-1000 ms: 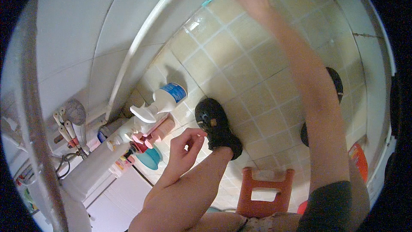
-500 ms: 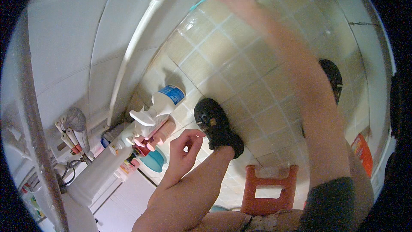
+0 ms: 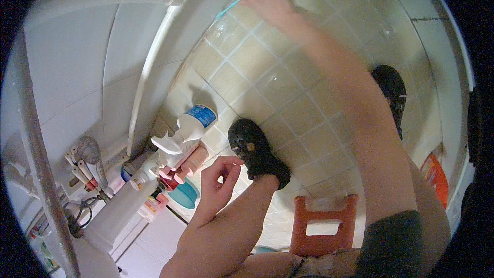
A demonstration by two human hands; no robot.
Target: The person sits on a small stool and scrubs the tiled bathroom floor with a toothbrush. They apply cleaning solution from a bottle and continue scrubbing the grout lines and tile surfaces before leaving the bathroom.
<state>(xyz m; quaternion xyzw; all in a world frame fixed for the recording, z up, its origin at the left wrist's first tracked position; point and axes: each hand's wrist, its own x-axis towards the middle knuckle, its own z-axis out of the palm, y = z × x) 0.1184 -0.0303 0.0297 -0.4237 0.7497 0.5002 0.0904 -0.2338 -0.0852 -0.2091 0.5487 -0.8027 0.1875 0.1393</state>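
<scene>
My right hand (image 3: 270, 2) reaches far forward over the tiled floor (image 3: 288, 72), its fingers closed around a thin turquoise toothbrush (image 3: 230, 7). The brush end points left, to where the floor meets the wall; motion blurs the fingers. My left hand (image 3: 220, 183) hangs beside my bare left leg, near the black clog (image 3: 252, 144) on my left foot. Its thumb and fingertips curl together into a ring, and I see nothing in them. Left of that clog, a white spray bottle (image 3: 190, 126) with a blue label stands on the floor.
Pink bottles (image 3: 193, 162) and a teal basin (image 3: 184, 193) crowd the left, below the spray bottle. A white pipe (image 3: 154, 56) runs along the wall. Between my legs is a red-orange stool (image 3: 324, 226). My right clog (image 3: 390, 92) and an orange package (image 3: 435, 177) are at right.
My right hand has shifted slightly left and nearer with the toothbrush, along the floor's edge by the wall. The whole view has moved a little; my left hand keeps its pose.
</scene>
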